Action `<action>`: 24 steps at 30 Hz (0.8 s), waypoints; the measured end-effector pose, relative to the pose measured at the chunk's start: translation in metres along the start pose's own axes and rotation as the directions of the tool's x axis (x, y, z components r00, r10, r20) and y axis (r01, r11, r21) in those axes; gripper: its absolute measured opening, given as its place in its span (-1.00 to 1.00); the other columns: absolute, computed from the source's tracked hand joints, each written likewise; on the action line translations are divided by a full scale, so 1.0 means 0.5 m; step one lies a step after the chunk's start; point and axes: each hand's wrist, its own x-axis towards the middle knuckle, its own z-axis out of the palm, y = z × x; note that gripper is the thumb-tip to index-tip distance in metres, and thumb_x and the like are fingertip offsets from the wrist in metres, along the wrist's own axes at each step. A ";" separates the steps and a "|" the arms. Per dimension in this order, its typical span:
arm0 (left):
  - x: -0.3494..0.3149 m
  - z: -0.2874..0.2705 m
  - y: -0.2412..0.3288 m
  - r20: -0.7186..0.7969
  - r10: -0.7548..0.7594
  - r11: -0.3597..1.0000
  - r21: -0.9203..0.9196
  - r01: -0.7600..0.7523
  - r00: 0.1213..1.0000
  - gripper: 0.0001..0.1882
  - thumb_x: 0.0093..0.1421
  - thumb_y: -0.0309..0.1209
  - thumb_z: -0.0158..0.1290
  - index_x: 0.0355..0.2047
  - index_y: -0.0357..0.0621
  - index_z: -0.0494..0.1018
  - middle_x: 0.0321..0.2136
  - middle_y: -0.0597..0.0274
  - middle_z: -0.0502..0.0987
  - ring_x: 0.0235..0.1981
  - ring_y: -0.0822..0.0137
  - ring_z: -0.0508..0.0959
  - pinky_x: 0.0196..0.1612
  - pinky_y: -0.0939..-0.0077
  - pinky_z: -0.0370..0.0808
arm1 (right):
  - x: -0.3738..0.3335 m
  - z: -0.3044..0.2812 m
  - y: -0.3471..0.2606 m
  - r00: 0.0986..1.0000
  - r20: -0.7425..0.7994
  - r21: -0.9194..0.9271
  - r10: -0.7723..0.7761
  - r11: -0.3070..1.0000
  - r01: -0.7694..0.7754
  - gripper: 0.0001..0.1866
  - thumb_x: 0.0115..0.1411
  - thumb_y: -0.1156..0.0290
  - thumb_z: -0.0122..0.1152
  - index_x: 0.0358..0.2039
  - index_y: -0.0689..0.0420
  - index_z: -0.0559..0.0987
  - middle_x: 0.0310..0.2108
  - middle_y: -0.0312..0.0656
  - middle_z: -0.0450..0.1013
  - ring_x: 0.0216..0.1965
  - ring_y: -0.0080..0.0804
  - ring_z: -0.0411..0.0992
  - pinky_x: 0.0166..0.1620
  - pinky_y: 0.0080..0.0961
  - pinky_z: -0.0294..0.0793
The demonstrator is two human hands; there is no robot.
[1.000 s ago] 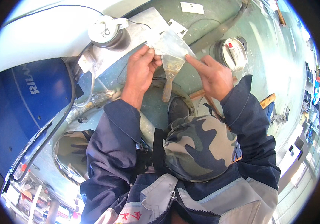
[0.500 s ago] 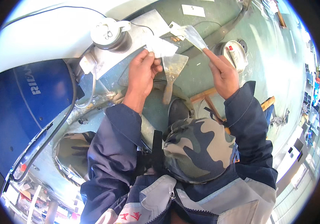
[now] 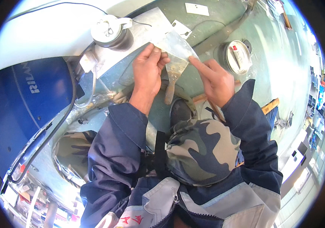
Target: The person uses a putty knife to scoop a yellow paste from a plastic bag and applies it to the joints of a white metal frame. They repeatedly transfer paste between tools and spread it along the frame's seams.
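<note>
My left hand (image 3: 147, 70) is closed, its thumb and fingertips pinching the edge of a small white flat piece, now mostly covered. A translucent, triangular plastic spreader (image 3: 177, 43) lies across that piece, its wide end towards my left fingertips. At its narrow end my right hand (image 3: 216, 79) grips it, index finger stretched along it. Just below, a dirty putty knife (image 3: 176, 67) has its blade partly under the spreader and its handle pointing towards me. Whether it rests on anything I cannot tell.
A lidded dark pot (image 3: 114, 36) stands on a pale board (image 3: 139, 32) at the left, beside a blue panel (image 3: 27, 102). An open round tin (image 3: 239, 57) with a tube in it is at the right. My camouflage-covered knee (image 3: 204, 152) is below my hands.
My right hand has moved left and slightly down, bringing the spreader over the white piece. My left hand has shifted slightly right and stays closed.
</note>
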 end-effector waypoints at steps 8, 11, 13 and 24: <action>-0.005 0.005 -0.004 -0.019 0.011 1.000 -0.013 -0.011 1.000 -0.76 0.38 -0.56 0.01 0.00 -0.43 0.45 -0.34 0.25 0.51 -0.36 0.43 0.55 -0.26 0.53 0.61 | -0.002 0.009 -0.001 1.000 -0.006 -0.100 -0.009 0.995 0.008 -0.42 0.12 0.65 0.18 0.16 -0.10 0.58 -0.38 -0.13 0.41 -0.40 -0.07 0.49 -0.31 -0.27 0.48; -0.003 0.004 -0.001 -0.026 0.004 1.000 -0.022 -0.004 1.000 -0.76 0.38 -0.55 0.02 0.01 -0.44 0.45 -0.34 0.26 0.51 -0.36 0.44 0.55 -0.27 0.54 0.60 | 0.000 0.013 -0.005 1.000 -0.024 -0.120 -0.008 0.993 0.005 -0.42 0.12 0.65 0.19 0.15 -0.12 0.59 -0.39 -0.13 0.41 -0.39 -0.07 0.49 -0.32 -0.25 0.48; -0.003 0.004 0.000 -0.015 -0.002 0.999 -0.033 0.002 1.000 -0.75 0.38 -0.55 0.02 0.02 -0.44 0.45 -0.34 0.26 0.51 -0.37 0.44 0.55 -0.27 0.54 0.60 | 0.001 0.013 -0.008 1.000 -0.026 -0.125 -0.002 0.992 -0.001 -0.42 0.12 0.64 0.19 0.15 -0.12 0.59 -0.39 -0.13 0.41 -0.39 -0.06 0.49 -0.32 -0.25 0.48; -0.020 0.014 -0.017 -0.029 0.125 0.960 0.257 -0.114 0.992 -0.79 0.34 -0.57 0.07 -0.05 -0.39 0.56 -0.32 0.23 0.57 -0.39 0.47 0.53 -0.33 0.55 0.57 | 0.008 0.033 0.019 0.991 -0.132 -0.114 0.021 0.993 -0.037 -0.46 0.18 0.52 0.19 0.16 -0.28 0.57 -0.33 -0.17 0.47 -0.47 -0.07 0.49 -0.44 -0.25 0.47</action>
